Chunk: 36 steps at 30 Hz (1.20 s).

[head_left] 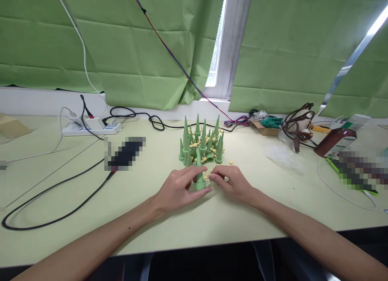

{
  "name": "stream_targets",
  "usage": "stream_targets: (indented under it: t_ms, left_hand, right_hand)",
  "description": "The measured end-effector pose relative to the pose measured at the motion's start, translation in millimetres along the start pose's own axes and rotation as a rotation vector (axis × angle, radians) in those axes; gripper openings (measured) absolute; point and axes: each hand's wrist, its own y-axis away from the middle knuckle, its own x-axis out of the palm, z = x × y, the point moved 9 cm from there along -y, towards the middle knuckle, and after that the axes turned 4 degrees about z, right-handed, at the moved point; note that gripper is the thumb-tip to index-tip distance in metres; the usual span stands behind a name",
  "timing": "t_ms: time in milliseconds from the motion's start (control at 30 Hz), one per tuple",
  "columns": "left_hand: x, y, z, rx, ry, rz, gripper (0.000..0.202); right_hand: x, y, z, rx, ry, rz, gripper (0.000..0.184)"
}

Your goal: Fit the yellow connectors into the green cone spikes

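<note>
A pale green plastic watering spike (200,180) stands near the middle of the table, point upward, its wide collar at the bottom. My left hand (182,185) is wrapped round it from the left, fingers behind and thumb in front near the collar. On its right side, my right hand (228,180) pinches a small yellow valve piece (206,176) between thumb and fingertips, touching or almost touching the spike. Just beyond my hands is a cluster of several similar green spikes (203,139), mostly upright, with yellow pieces among them. One loose yellow piece (231,162) lies to the right.
A black device (125,154) with a cable lies left, below a white power strip (92,128). Clear plastic wrap (283,158), a cardboard box (265,127), a brown bottle (335,142) and a green-edged device (351,176) are right. Black cable (156,122) runs along the back.
</note>
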Motion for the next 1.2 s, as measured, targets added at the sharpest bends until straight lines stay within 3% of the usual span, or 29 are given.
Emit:
stream_targets:
  t_ms: [167, 467, 900, 1067, 1200]
  left_hand:
    - [-4.4, -2.1, 0.5, -0.022, -0.007, -0.025, 0.039]
    - [-4.5, -3.1, 1.8, -0.042, -0.006, -0.022, 0.038]
    - [-0.7, -1.6, 1.8, -0.032, -0.008, 0.008, 0.036]
    - [-3.2, -1.6, 2.4, -0.053, -0.014, -0.004, 0.036]
    - [-4.6, -3.3, 1.5, -0.052, -0.008, -0.013, 0.036]
  right_hand:
    - [-1.0, 0.5, -1.5, 0.032, -0.048, -0.002, 0.014]
    - [-3.7, 1.7, 2.7, -0.008, -0.081, -0.029, 0.008]
    - [0.3, 0.2, -2.5, 0.038, 0.011, 0.013, 0.03]
    - [0.0, 0.8, -3.0, 0.056, -0.035, 0.008, 0.017]
    - [-2.3, 1.6, 1.1, 0.024, -0.067, -0.014, 0.016]
